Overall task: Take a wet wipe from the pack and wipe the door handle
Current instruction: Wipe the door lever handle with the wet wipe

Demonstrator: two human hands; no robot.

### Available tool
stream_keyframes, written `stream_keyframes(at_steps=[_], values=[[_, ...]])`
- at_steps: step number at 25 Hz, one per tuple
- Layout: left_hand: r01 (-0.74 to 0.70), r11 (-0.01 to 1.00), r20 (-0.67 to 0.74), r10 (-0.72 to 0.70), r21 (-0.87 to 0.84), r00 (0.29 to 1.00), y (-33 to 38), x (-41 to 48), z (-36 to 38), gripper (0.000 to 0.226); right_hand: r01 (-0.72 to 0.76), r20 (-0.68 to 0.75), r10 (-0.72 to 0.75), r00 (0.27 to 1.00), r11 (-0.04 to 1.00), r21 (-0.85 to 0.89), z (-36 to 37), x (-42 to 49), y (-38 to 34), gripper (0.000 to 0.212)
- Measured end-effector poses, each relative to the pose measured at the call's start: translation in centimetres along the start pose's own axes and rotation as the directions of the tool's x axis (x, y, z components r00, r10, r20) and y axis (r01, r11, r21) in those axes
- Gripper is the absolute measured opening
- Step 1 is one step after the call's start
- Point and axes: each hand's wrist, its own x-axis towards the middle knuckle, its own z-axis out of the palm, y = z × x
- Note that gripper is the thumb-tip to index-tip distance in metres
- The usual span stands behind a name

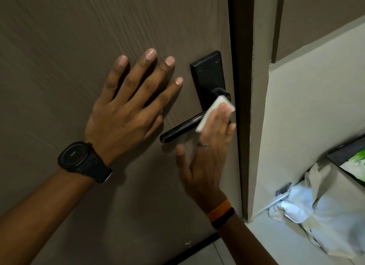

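Presently the right hand (209,146) is pressing a folded wet wipe (214,111) against the black door handle (181,129) near its pivot; the left hand (126,110), released, is lying flat on the door (98,37).

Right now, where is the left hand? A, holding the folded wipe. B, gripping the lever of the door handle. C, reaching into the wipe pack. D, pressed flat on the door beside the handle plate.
D: the left hand lies flat with fingers spread on the door, left of the handle plate, while the right hand presses the wet wipe onto the door handle.
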Motion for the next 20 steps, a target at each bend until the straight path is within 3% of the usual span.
stream_keyframes(at_steps=[2,5,7,11,12,15,17,20], values=[[-0.007,1.0,0.003,0.007,0.013,1.0,0.1,0.2,0.0,0.056,-0.053,-0.042,0.055,0.998,0.997,0.051,0.3,0.4,0.3,0.087],[-0.017,0.999,0.016,0.016,0.028,1.0,0.1,0.3,0.1,0.057,0.155,0.088,-0.155,0.984,0.988,0.013,1.4,-2.7,-1.6,0.09],[-0.026,0.999,0.023,0.025,0.036,0.999,0.1,0.3,0.1,0.057,0.229,0.128,-0.22,0.967,0.972,-0.057,1.5,-3.7,-1.4,0.089],[-0.018,0.999,-0.002,0.018,0.042,1.0,0.2,0.3,0.0,0.054,-0.035,-0.019,0.034,0.999,0.999,-0.029,0.9,-0.3,0.4,0.092],[-0.013,0.999,-0.002,0.013,0.036,1.0,0.3,0.4,-0.1,0.054,-0.04,-0.011,0.04,0.999,0.999,-0.004,1.1,-0.4,-0.1,0.095],[0.004,1.0,-0.009,-0.004,0.013,1.0,0.5,0.6,-0.3,0.052,0.204,0.128,-0.201,0.971,0.979,-0.008,2.1,-3.7,-2.4,0.094],[0.004,1.0,-0.017,-0.004,0.021,1.0,0.4,0.6,-0.4,0.052,0.297,0.149,-0.286,0.947,0.953,-0.057,2.1,-4.5,-2.0,0.089],[-0.002,0.999,-0.006,0.002,0.033,1.0,0.4,0.4,-0.3,0.053,0.121,0.011,-0.12,0.993,0.985,-0.119,1.5,-1.4,0.6,0.086]])
